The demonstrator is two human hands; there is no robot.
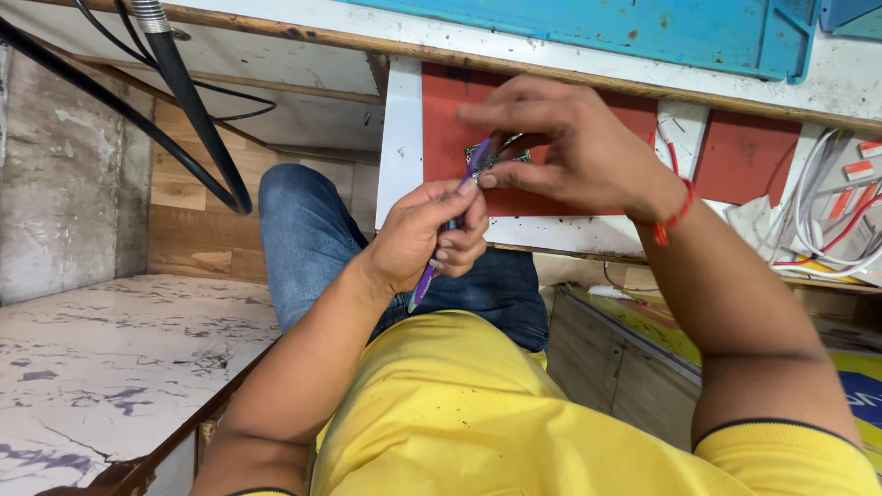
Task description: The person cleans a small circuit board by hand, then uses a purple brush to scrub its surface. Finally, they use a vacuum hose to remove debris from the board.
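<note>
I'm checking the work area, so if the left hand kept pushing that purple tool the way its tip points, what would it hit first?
Most likely the small green circuit board pinched by the right hand. The left hand aims the thin purple tool up at it; the tip seems to touch it already, though depth is unclear.

Worn white table (pixel 570 237) w/ red-brown mat (pixel 744 152) just behind the hands. Blue metal box (pixel 643 28) above them. Wood-plank floor (pixel 188 230) and stained grey wall (pixel 55 184) to the left, black cables (pixel 197 119) hanging there. Scuffed marble slab (pixel 110 367) lower left. White and red wires (pixel 827 230) piled at right.
</note>
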